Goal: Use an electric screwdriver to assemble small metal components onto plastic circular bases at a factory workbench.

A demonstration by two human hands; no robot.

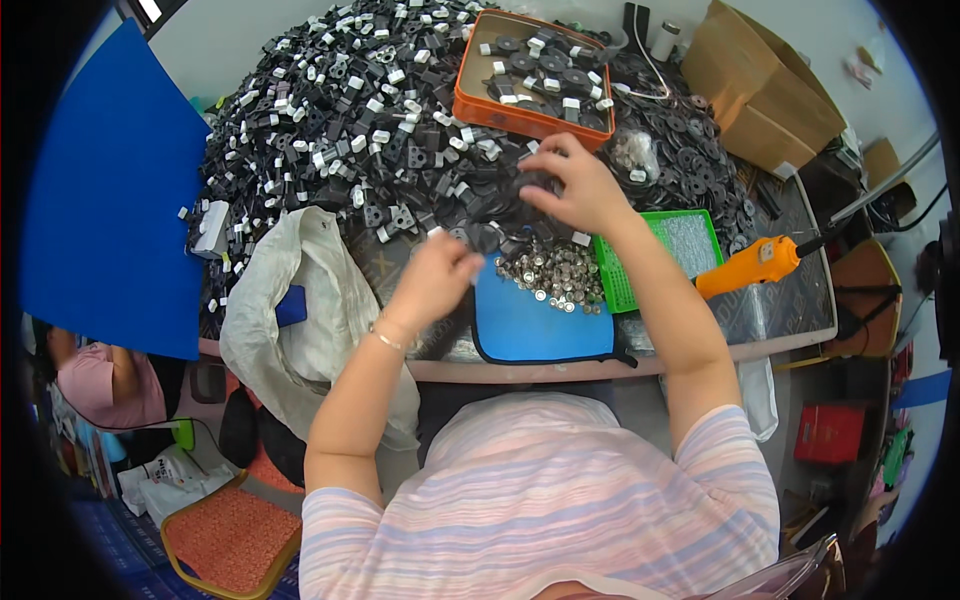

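Note:
My right hand (582,188) is over the edge of the heap, in front of the orange box. Its thumb and fingers curl round a black round plastic part (540,181). Lower and to the left, my left hand (438,275) is closed beside the black parts, its fingertips slightly smeared; what they pinch, if anything, I cannot make out. Just right of that hand lies a blue mat (540,335) with a dark border. Small round silvery metal pieces (560,275) are piled on its far half.
A big heap of black parts with white ends (330,120) covers the far table. An orange box (530,122) holds similar parts. At right are a green basket (620,270), an orange electric screwdriver (750,265) and a cardboard box (755,90). A white sack (255,320) hangs at left.

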